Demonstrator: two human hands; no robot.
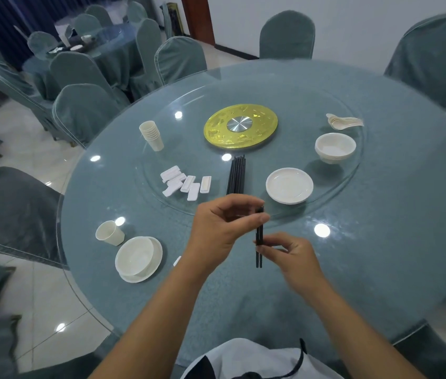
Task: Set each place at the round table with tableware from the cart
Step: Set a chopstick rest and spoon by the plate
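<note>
Left hand (220,227) pinches top of black chopstick pair (259,246); right hand (288,251) pinches it lower down. Pair upright-looking, apparently above round table (380,214), just nearer than chopstick bundle (236,175) on glass turntable (325,105).

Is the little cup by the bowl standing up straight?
No, the single cup lies tipped on its side beside the bowl.

White wall (353,31), glossy pale floor tiles (33,291), grey-green covered chairs (287,34), second round table (107,50) back left, dark curtains (3,15).
</note>
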